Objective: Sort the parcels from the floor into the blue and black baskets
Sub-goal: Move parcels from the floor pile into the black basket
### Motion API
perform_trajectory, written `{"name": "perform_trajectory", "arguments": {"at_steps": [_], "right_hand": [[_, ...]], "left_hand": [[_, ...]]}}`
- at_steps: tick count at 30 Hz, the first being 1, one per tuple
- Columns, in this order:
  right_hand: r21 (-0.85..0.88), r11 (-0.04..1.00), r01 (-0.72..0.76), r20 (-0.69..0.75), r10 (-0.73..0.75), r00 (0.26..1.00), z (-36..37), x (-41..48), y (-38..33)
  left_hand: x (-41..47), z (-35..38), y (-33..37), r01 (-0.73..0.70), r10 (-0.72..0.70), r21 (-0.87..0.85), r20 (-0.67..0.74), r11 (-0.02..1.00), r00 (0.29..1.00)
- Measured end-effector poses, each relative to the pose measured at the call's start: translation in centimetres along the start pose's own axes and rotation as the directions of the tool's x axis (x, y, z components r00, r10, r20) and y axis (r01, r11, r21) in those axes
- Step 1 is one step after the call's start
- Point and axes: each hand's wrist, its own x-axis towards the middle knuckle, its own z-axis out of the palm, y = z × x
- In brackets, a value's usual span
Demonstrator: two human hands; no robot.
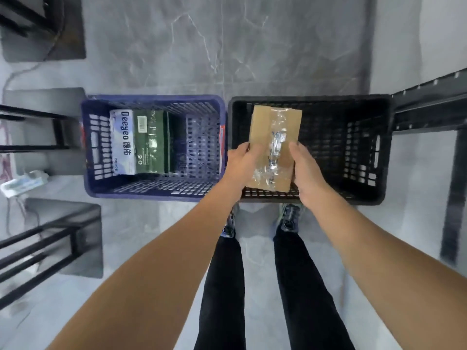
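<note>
1. Grey marbled floor (202,46) beneath and beyond the left grip (242,162) and the right grip (307,170); black metal racks (429,109) out to either side.
2. Left of the left grip: blue basket (151,195), with a white box (122,142) and a green box (151,140) side by side inside.
3. Directly under both grips: black basket (353,147), just beside the blue basket.
4. Left grip curled on the left edge of a cardboard parcel (262,127), right grip curled on its right edge.
5. Parcel, clear-taped, held between the grips over the black basket's near left part.
</note>
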Motion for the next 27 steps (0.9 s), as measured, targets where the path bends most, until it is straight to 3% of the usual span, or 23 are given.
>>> {"name": "perform_trajectory", "arguments": {"at_steps": [7, 11, 20, 27], "right_hand": [[-0.008, 0.999, -0.049, 0.079, 0.049, 0.996, 1.5, 12.5, 5.2], [0.032, 0.999, -0.023, 0.085, 0.020, 0.996, 2.9, 16.7, 6.4], [0.083, 0.995, 0.046, 0.109, -0.055, 0.992, 5.7, 21.1, 8.5], [0.200, 0.979, 0.033, 0.115, -0.056, 0.992, 6.5, 22.0, 8.3]], "left_hand": [[9.9, 2.9, -2.7, 0.022, -0.027, -0.053, -0.085, 0.998, 0.996], [15.3, 4.4, -4.8, 0.008, -0.005, 0.015, -0.164, 1.000, 0.986], [19.7, 5.0, -7.3, -0.128, 0.170, 0.219, -0.189, 0.967, 0.967], [20.4, 5.5, -8.3, -0.221, 0.273, 0.238, -0.211, 0.946, 0.939]]}}
